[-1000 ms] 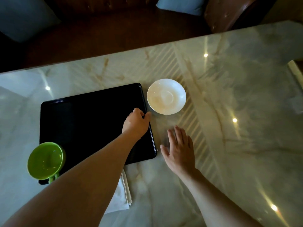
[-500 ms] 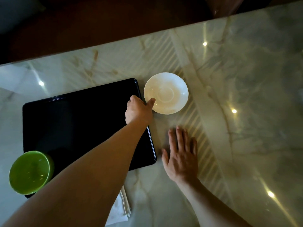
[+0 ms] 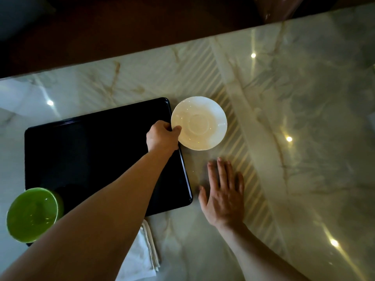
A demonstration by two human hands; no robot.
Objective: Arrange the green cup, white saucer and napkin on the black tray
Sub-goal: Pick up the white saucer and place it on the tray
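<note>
Left hand (image 3: 162, 136) pinches white saucer (image 3: 199, 123) rim beside black tray (image 3: 81, 151).

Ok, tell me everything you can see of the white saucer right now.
The round white glossy saucer, ceramic by its look, has a shallow circular well at its centre and a gently wavy rim. It is empty and right side up on the marble table, just right of the black rectangular tray's far right corner. The left hand pinches its near-left rim, thumb on top. Whether that edge is lifted or overlaps the tray cannot be told.
</note>
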